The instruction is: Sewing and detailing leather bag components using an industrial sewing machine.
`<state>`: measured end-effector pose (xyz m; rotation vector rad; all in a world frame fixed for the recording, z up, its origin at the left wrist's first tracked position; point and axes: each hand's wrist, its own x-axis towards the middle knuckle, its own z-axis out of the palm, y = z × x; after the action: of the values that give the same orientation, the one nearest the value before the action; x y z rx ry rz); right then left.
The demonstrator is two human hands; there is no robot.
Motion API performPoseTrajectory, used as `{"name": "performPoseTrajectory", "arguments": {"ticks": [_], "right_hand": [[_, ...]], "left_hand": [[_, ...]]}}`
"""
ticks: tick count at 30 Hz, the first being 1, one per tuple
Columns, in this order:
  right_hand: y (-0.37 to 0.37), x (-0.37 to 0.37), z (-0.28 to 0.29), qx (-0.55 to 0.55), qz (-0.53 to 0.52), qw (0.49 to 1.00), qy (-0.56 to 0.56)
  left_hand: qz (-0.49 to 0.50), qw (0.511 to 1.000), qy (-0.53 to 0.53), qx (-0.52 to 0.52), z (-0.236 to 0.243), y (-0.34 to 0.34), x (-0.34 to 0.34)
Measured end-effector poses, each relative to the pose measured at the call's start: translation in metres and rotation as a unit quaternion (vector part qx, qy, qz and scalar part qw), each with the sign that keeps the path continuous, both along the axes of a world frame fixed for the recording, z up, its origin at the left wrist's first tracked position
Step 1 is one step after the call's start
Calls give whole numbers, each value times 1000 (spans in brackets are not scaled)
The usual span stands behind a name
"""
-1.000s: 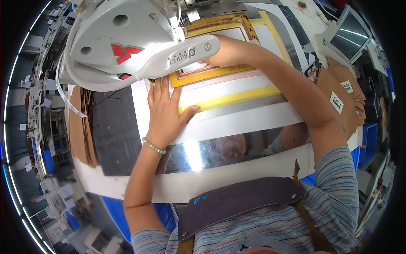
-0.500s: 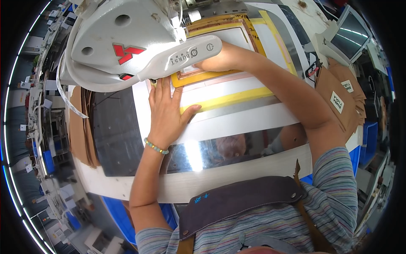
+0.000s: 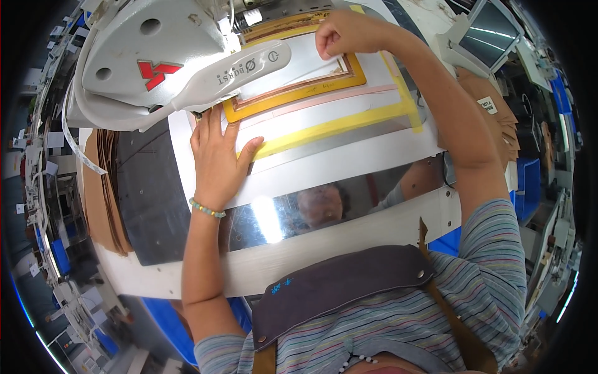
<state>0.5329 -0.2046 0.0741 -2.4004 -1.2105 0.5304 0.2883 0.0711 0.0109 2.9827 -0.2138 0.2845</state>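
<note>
My left hand [image 3: 218,153] lies flat with its fingers spread on a white sheet [image 3: 299,161], fingertips by the lower left corner of a yellow frame [image 3: 311,95] with a brown inner border. Part of that frame is hidden under the sewing machine head [image 3: 118,53] and its pale lamp [image 3: 258,62]. Above the frame's upper right side is my right hand [image 3: 349,34], fingers curled and pressed together. Whatever they hold, if anything, I cannot make out. A yellow strip [image 3: 336,129] runs across the sheet below the frame, with a pink strip above it.
A shiny metal plate [image 3: 367,187] lies along the near table edge. Left of the sheet is a dark panel [image 3: 149,206], with brown paper pieces [image 3: 103,199] stacked beside it. At the right are more brown pieces [image 3: 501,128] and a screen [image 3: 492,37].
My right hand has risen from inside the frame, out from behind the lamp, to above its upper right side. My left hand stays spread at the frame's lower left corner. The view has shifted.
</note>
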Motion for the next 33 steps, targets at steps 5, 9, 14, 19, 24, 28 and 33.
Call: {"name": "performPoseTrajectory", "arguments": {"ticks": [5, 9, 14, 19, 24, 28, 33], "right_hand": [[-12, -22, 5, -22, 1, 1000, 17], [-7, -31, 10, -69, 13, 998, -10], [0, -36, 19, -111, 9, 994, -13], [5, -45, 9, -218, 36, 969, -114], [5, -47, 0, -179, 11, 951, -250], [-1, -32, 11, -56, -39, 979, -194], [5, -47, -13, -128, 80, 969, -197]], "left_hand": [[-1, 1000, -1, 2, 0, 0, -1], [-2, 1000, 2, -2, 1, 0, -1], [-1, 1000, 9, -3, 1, 0, -2], [2, 1000, 1, -4, -1, 0, -2], [-7, 999, -32, 15, -3, 0, -1], [-4, 999, -35, -2, -3, 0, -1], [-1, 999, -33, -8, -3, -1, -1]]}}
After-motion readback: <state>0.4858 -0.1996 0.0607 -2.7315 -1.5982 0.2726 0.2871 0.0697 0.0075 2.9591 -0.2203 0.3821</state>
